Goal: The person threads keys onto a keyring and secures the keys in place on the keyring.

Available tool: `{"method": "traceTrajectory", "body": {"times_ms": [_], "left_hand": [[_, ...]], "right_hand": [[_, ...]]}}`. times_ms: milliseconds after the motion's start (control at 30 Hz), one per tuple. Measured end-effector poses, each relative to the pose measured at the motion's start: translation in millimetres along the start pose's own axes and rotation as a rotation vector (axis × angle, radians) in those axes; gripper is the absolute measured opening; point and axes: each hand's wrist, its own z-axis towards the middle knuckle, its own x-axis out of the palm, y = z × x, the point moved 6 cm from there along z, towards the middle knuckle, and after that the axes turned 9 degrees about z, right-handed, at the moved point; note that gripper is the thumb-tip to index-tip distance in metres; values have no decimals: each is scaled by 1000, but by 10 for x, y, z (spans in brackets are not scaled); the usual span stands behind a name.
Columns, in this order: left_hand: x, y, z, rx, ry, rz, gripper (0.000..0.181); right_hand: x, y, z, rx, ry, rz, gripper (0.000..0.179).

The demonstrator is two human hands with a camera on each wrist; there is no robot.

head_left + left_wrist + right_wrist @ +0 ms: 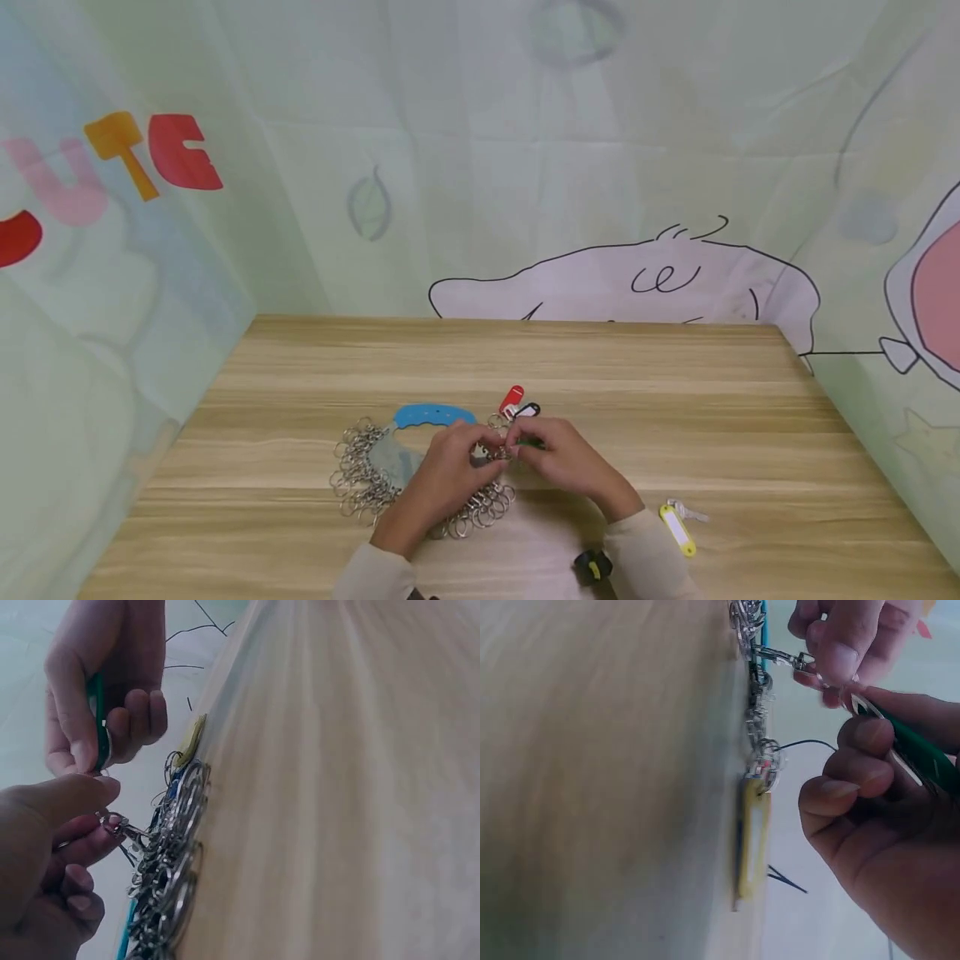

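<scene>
My left hand (453,471) pinches a small metal ring with a clasp (776,655) that joins a bunch of linked key rings (180,817). Close against it, my right hand (566,457) grips a green key tag (922,754) between thumb and fingers. The fingertips of both hands meet where the tag's end and the ring come together, so the join itself is largely hidden. Under the left hand lies a key holder with a blue handle (431,414), its curved edge lined with many metal rings (360,475).
Just beyond the hands lie a red key tag (512,398) and a black-edged tag (528,410). At the right, a yellow key tag (677,530) with a key (688,512) rests on the wooden table (750,433). Printed cloth walls (480,167) stand around the table.
</scene>
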Motion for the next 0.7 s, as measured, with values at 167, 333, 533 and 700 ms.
{"method": "traceTrajectory", "body": {"times_ms": [167, 333, 533, 700], "left_hand": [[22, 36, -11, -32, 13, -15, 13], [41, 12, -10, 0, 37, 0, 15], [54, -37, -24, 77, 56, 59, 21], [62, -31, -41, 88, 62, 81, 22]], "right_hand": [[32, 23, -16, -22, 26, -58, 19], [-15, 17, -49, 23, -5, -90, 14], [-115, 20, -159, 74, 11, -86, 10], [-166, -28, -242, 139, 45, -102, 8]]}}
